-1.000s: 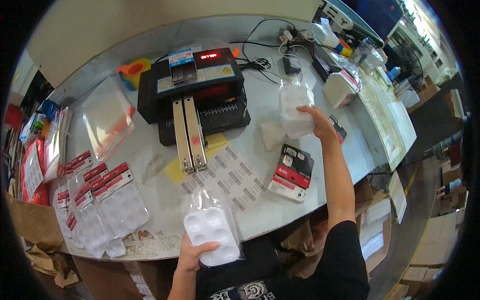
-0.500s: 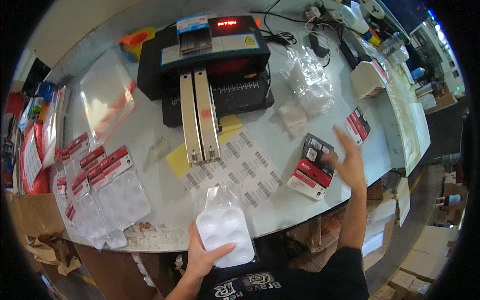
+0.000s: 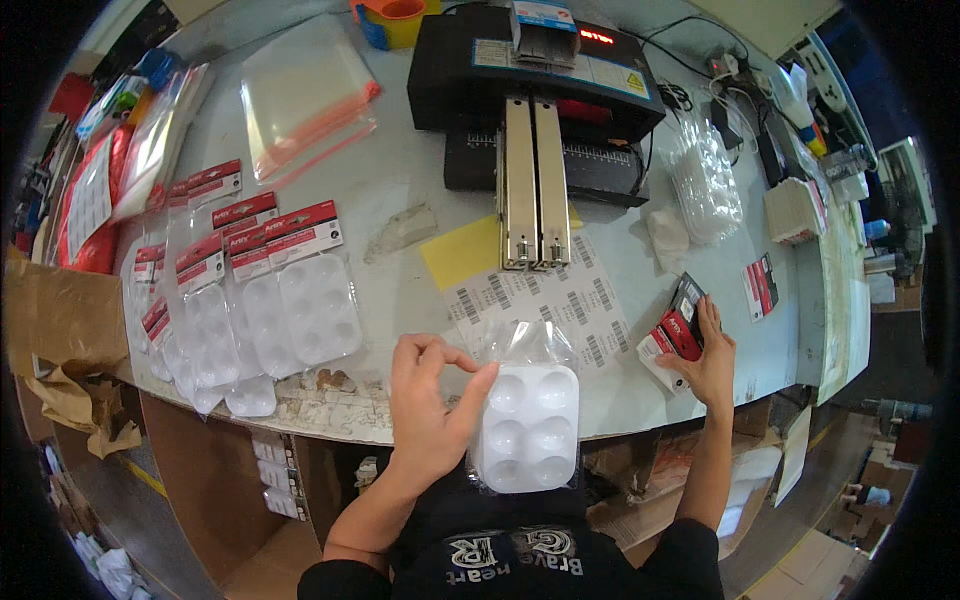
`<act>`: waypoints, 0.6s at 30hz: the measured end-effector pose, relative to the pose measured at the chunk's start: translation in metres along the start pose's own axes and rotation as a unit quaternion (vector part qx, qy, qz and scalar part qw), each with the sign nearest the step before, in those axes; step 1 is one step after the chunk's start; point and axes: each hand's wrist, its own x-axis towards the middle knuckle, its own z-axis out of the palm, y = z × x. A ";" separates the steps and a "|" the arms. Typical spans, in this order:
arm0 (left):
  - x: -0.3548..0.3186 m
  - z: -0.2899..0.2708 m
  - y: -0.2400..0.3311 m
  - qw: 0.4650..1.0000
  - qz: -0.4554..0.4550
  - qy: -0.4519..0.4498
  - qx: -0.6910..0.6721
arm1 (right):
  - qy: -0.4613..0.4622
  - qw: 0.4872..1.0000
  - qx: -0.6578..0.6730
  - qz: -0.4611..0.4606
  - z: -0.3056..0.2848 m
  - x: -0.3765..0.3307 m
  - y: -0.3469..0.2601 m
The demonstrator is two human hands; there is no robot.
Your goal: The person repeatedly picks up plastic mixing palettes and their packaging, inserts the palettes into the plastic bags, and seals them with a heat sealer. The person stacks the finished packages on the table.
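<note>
My left hand (image 3: pixel 430 400) holds a white plastic palette with round wells (image 3: pixel 527 427), wrapped in a clear bag, at the table's near edge. My right hand (image 3: pixel 708 355) rests on a small stack of red-and-black header cards (image 3: pixel 672 330) at the table's right front. A sheet of barcode labels (image 3: pixel 540 305) lies on the table between the two hands. Beyond it sits a black sealing machine (image 3: pixel 535 90) with two long metal bars.
Several bagged white palettes with red headers (image 3: pixel 260 300) lie in a row at the left. A stack of clear bags (image 3: pixel 300 95) lies far left, a pile of clear bags (image 3: pixel 705 180) at the right. Another header card (image 3: pixel 760 288) lies right. Brown paper (image 3: pixel 60 330) hangs off the left edge.
My right hand has come back from the clear bags at the far right to the red-and-black cards near the front edge. The left hand still holds the palette.
</note>
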 end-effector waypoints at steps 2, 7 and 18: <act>0.001 0.005 0.000 1.000 0.004 -0.007 -0.002 | 0.018 0.998 0.055 0.025 0.000 0.002 0.002; 0.000 0.010 -0.005 1.000 0.015 -0.004 0.021 | 0.041 0.999 0.026 0.005 0.004 0.000 0.016; -0.011 0.009 0.014 0.992 0.037 0.033 -0.117 | 0.135 0.991 -0.009 -0.009 -0.009 -0.011 -0.034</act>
